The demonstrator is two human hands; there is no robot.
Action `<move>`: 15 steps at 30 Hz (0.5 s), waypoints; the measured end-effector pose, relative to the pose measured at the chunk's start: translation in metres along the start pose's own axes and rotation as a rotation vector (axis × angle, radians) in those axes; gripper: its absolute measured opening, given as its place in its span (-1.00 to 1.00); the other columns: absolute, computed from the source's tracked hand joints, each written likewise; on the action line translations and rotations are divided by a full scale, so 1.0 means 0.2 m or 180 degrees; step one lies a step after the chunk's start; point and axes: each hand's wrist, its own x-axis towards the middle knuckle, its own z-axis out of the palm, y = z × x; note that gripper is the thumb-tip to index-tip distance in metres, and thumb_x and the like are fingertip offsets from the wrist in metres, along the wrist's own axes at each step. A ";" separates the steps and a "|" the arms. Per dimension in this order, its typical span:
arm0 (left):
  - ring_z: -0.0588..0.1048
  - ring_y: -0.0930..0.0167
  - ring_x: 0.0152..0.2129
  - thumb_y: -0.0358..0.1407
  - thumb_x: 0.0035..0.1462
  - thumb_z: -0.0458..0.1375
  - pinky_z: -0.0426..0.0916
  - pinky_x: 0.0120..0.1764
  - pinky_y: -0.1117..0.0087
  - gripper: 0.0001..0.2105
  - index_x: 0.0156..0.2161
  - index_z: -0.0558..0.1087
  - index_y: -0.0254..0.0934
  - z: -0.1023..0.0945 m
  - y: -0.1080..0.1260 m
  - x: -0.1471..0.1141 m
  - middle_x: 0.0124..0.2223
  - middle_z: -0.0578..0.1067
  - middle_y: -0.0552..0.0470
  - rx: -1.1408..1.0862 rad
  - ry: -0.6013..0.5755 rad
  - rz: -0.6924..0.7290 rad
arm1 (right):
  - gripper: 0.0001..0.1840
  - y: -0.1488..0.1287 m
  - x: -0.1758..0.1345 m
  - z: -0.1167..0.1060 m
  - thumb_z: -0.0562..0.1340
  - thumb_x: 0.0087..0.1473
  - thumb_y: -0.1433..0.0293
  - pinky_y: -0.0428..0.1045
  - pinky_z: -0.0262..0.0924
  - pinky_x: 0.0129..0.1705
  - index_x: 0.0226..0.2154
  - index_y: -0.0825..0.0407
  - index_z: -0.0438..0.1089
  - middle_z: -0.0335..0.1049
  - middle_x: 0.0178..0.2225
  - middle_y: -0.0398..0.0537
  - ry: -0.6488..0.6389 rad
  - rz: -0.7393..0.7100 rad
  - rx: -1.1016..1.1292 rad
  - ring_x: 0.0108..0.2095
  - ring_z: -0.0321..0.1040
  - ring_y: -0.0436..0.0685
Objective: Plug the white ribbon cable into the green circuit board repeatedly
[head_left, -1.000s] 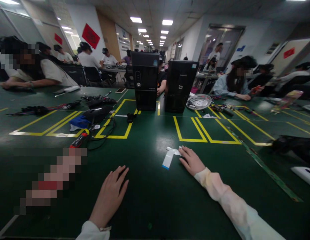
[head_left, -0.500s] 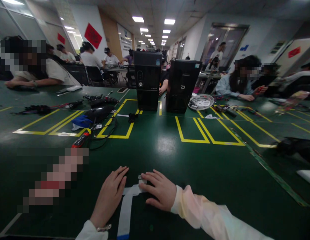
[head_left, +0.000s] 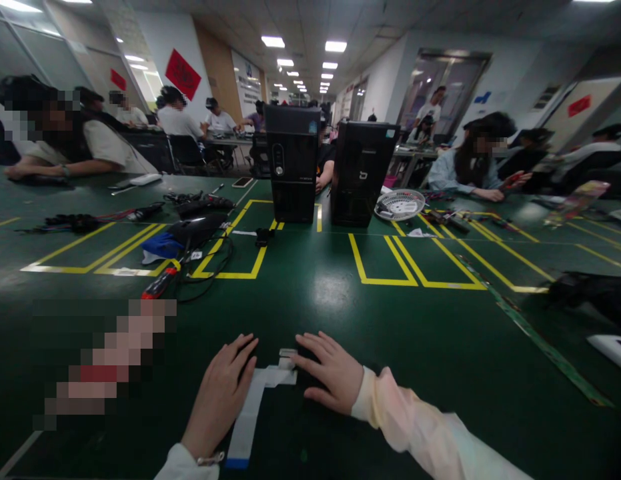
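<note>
Two bare hands low in my head view, both palm down. Left hand (head_left: 220,397): fingers held out, slightly apart, pinching nothing I can see. Right hand (head_left: 335,377): fingers spread, index fingertip at the short end of a white, flat, bent strip with a blue end band (head_left: 249,413). The strip lies between the hands on the dark green tabletop (head_left: 400,333); its long leg runs beside the left thumb. I can't tell whether that thumb presses on it. Both sleeves run out of frame at the bottom.

Further off: two black, upright computer towers (head_left: 293,163) (head_left: 365,173) mostly hide a person (head_left: 326,167) behind them. Pixelation swallows whatever adjoins the red-and-black handle (head_left: 159,285), left. At right, my frame edge cuts off a smooth white object (head_left: 610,353).
</note>
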 end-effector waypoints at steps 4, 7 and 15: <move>0.27 0.20 0.14 -0.13 0.26 -0.10 0.19 0.12 -0.01 -0.58 0.15 0.30 -0.18 0.00 0.00 -0.01 0.19 0.32 -0.07 0.0006 -0.0009 -0.0033 | -0.37 0.22 -0.15 -0.05 0.00 0.20 0.12 0.24 0.00 0.19 0.22 0.08 0.09 -0.07 0.27 0.22 0.0685 0.1205 -0.0541 0.24 -0.06 0.29; 0.27 0.20 0.14 -0.12 0.26 -0.10 0.18 0.13 -0.01 -0.58 0.15 0.30 -0.18 0.00 0.01 0.00 0.19 0.32 -0.07 0.0002 0.0006 -0.0002 | -0.28 0.44 -0.40 -0.11 -0.05 0.17 0.05 0.30 0.07 0.11 0.17 0.24 0.15 0.00 0.21 0.40 0.1233 0.2839 -0.1014 0.18 0.04 0.44; 0.26 0.19 0.15 -0.11 0.26 -0.12 0.17 0.14 -0.01 -0.56 0.14 0.31 -0.22 0.00 0.00 0.00 0.20 0.31 -0.09 0.0041 -0.0096 -0.0033 | -0.02 0.72 -1.20 -0.30 -0.16 0.06 -0.07 0.44 -0.05 0.05 0.24 0.43 -0.05 -0.29 0.25 0.59 0.1988 0.5816 -0.1224 0.23 -0.26 0.64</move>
